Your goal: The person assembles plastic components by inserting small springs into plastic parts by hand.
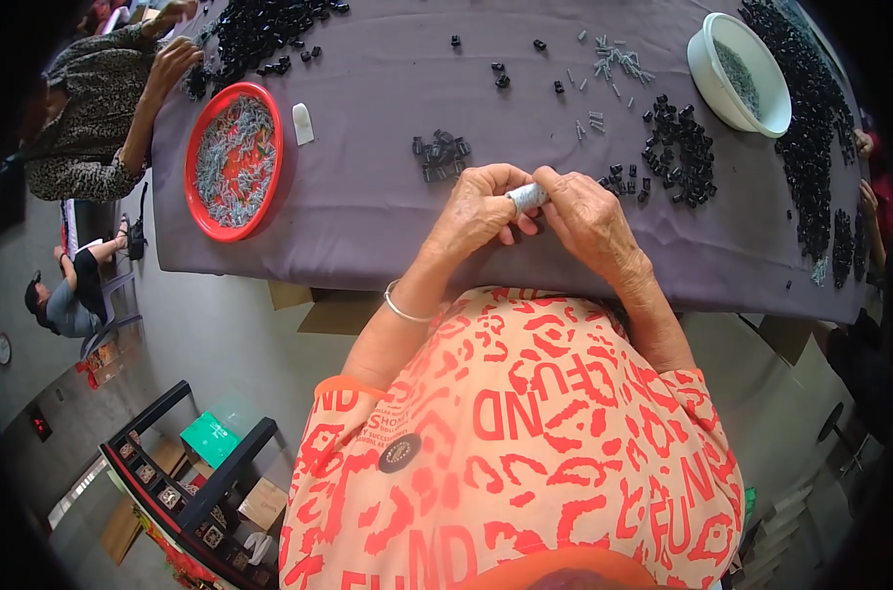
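Note:
My left hand [481, 206] and my right hand [589, 218] meet over the near side of a table covered in a purple cloth [368, 187]. Both pinch a small bundle of grey metal pins [526, 196] held between the fingertips. A silver bangle [403, 307] sits on my left wrist. Just beyond my left hand lies a small heap of black plastic parts [440, 153]. More black parts [679, 147] are scattered just past my right hand.
A red bowl [233, 159] of grey pins stands at the left, a white bowl [742, 74] at the far right. Big piles of black parts [810, 128] line the right and far-left edges. A person's hand [167, 65] rests at the left corner. Loose pins [619, 61] lie far centre.

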Tool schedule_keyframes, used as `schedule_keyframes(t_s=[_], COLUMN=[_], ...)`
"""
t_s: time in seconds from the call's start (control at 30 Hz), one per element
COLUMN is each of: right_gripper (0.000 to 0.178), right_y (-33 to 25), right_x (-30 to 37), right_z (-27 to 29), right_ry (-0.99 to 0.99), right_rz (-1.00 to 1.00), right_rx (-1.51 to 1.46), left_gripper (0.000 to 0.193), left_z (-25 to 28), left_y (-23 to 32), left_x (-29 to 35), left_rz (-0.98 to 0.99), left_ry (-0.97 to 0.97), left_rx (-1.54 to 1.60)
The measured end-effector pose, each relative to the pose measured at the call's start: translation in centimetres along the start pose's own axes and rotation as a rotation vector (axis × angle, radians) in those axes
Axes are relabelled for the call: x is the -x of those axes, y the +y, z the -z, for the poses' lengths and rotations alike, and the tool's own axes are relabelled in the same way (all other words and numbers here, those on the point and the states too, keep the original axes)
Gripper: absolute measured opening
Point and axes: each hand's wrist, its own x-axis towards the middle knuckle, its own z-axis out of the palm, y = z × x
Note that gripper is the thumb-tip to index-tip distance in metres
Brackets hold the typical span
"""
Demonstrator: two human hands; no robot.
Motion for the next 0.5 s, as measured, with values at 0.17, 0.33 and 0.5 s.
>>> schedule_keyframes(t_s=[0.17, 0.33, 0.5], right_gripper=[0.047, 0.046, 0.045], right_y=[0.19, -0.15, -0.22], right_x=[0.19, -0.06, 0.13], right_z=[-0.01, 0.24, 0.42], right_ry=[-0.028, -0.027, -0.076], right_rz=[0.007, 0.029, -0.055], right_rx=[0.016, 0.018, -0.007], left_gripper=[0.020, 0.022, 0.023], left_z=[0.21, 0.13, -0.25], left_y=[0.11, -0.39, -0.10], left_x=[-0.24, -0.08, 0.24], left_rz=[-0.013, -0.050, -0.019], left_ry=[-0.017, -0.002, 0.033], left_rx=[-0.032, -0.012, -0.019])
